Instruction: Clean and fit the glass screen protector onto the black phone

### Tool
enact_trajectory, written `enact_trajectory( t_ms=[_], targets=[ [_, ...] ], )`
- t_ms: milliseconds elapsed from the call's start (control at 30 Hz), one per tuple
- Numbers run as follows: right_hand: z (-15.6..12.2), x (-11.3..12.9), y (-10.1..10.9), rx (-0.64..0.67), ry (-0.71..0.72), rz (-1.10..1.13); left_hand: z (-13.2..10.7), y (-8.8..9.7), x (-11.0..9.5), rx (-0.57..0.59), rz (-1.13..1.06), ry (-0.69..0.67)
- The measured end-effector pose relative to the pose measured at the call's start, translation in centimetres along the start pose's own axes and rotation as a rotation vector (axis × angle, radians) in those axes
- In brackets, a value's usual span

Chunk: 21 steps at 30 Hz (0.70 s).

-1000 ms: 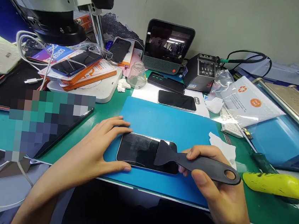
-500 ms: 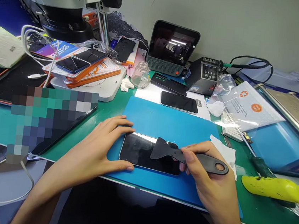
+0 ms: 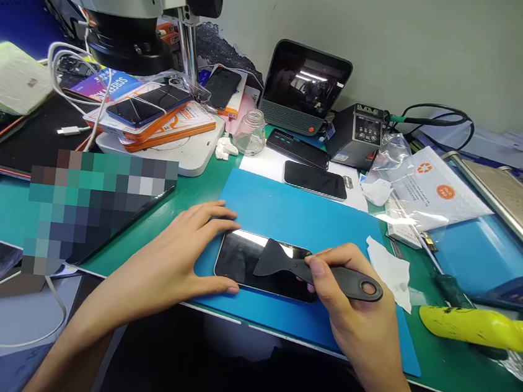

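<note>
A smartphone (image 3: pixel 240 262) lies face up on the blue mat (image 3: pixel 265 202), its dark screen reflecting light. My left hand (image 3: pixel 180 256) braces the phone's left end, thumb along the near edge and forefinger at the far corner, the fingers spread around it. In my right hand (image 3: pixel 349 292) is a black plastic scraper (image 3: pixel 277 263), gripped by its handle between thumb and fingers. The scraper's wide blade lies over the middle of the screen; whether it presses on the glass I cannot tell. The phone's right end is partly hidden by my right fingers.
Behind the mat lie another phone (image 3: pixel 314 180) and a glass jar (image 3: pixel 250 134). A microscope (image 3: pixel 129 32) overhangs stacked boxes at the left. White tissue (image 3: pixel 389 272) and a yellow bottle (image 3: pixel 472 327) sit to the right. A blurred-out patch covers part of a dark panel (image 3: pixel 122 225).
The scraper and my right hand have slid left across the phone's screen. My left hand stays at the phone's left end. The whole view has shifted slightly.
</note>
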State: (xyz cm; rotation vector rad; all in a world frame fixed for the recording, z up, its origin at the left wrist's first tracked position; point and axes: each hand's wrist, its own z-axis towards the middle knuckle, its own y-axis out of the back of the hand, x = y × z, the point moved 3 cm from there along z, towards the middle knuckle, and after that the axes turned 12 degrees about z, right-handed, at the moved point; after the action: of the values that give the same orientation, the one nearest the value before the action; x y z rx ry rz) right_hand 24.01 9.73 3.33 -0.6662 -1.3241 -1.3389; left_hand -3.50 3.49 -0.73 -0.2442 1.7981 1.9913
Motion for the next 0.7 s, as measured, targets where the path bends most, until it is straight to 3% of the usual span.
enact_trajectory(
  t_ms=[133,400,700],
  targets=[
    [0.4,-0.1,0.8,-0.041,0.020,-0.055,0.0,0.0,0.0,-0.002,-0.003,-0.008],
    [0.7,0.9,-1.3,-0.004,0.015,0.004,0.0,0.2,0.0,-0.003,-0.014,-0.015],
    [0.8,0.7,-0.9,-0.022,0.020,-0.023,0.1,0.0,0.1,0.009,-0.021,-0.013]
  ],
)
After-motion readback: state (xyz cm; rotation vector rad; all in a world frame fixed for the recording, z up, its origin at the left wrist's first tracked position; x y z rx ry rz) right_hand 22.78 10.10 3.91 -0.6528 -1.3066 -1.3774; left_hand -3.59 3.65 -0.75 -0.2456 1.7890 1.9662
